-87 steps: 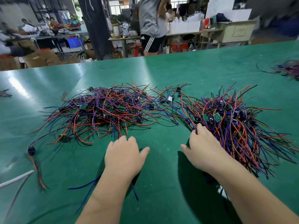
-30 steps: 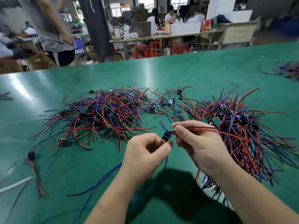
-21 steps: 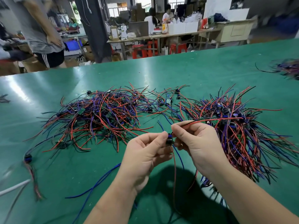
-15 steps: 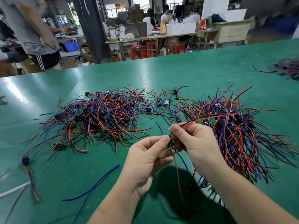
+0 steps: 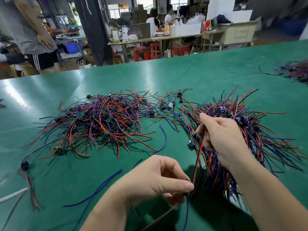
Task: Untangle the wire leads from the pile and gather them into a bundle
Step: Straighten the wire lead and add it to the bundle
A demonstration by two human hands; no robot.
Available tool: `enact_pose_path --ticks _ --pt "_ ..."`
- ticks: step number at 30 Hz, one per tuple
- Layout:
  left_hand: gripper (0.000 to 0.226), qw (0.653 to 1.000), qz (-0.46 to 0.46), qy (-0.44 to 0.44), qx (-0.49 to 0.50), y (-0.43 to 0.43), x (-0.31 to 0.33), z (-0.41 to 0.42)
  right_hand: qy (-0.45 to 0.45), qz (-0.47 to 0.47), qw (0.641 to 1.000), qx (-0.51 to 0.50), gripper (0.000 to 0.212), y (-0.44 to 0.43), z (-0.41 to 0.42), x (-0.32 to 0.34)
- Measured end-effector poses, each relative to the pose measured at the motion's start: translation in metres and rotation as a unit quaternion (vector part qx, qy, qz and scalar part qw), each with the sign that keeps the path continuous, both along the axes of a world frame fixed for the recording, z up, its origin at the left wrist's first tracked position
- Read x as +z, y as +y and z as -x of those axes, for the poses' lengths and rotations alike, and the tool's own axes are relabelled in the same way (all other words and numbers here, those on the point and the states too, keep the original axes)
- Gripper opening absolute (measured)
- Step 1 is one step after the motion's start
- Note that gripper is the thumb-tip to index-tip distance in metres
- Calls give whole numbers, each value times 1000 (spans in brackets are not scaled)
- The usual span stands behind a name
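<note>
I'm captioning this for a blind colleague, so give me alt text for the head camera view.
Two bare hands stretch a red wire lead between them above a green table: the left hand pinches its lower end, the right hand its upper part. A tangled pile of red, blue and black leads lies left, a bundle right.

Tangled red-blue wire leads (image 5: 103, 120), heaped

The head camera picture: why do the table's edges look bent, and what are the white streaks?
Head view: a wide-angle lens seems to bow the green table; the white streaks are likely overhead-light glare; the far right background is blurred; the hands cast dark shadows.
</note>
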State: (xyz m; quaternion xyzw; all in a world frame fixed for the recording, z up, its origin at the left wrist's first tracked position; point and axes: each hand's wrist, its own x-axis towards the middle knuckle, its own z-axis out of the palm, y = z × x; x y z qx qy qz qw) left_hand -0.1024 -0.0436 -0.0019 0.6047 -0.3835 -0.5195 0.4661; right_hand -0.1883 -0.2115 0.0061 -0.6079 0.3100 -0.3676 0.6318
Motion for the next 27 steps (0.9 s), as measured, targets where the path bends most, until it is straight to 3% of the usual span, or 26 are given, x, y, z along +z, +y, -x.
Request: enact_pose_path --ticks 3,6,10,14,17,19,22,24,27 --pt "19 998 -32 -20 -54 5 0 -3 -37 -84 996 -4 59 -2 1 5" --pt "38 993 -45 15 -106 9 1 -7 -104 -145 984 -29 56 -10 6 11" --pt "24 988 76 93 -96 14 4 -17 -96 -165 982 -13 46 -9 4 7" --pt "23 941 232 246 -26 11 3 -19 11 -32 991 133 7 12 -2 -2" --pt "43 906 252 302 157 1 4 -18 -22 36 956 291 31 25 -3 -9" --pt "46 900 252 265 236 -4 3 -16 -69 33 941 329 38 32 -3 -10" --pt "25 910 240 180 287 -9 -1 -10 -129 4 952 277 27 40 -7 -12" --pt "22 920 234 124 288 -11 -3 -5 -152 -50 957 240 18 42 -10 -12" --pt "15 929 261 73 253 -14 -5 -1 -173 -149 945 234 21 37 -9 -8"
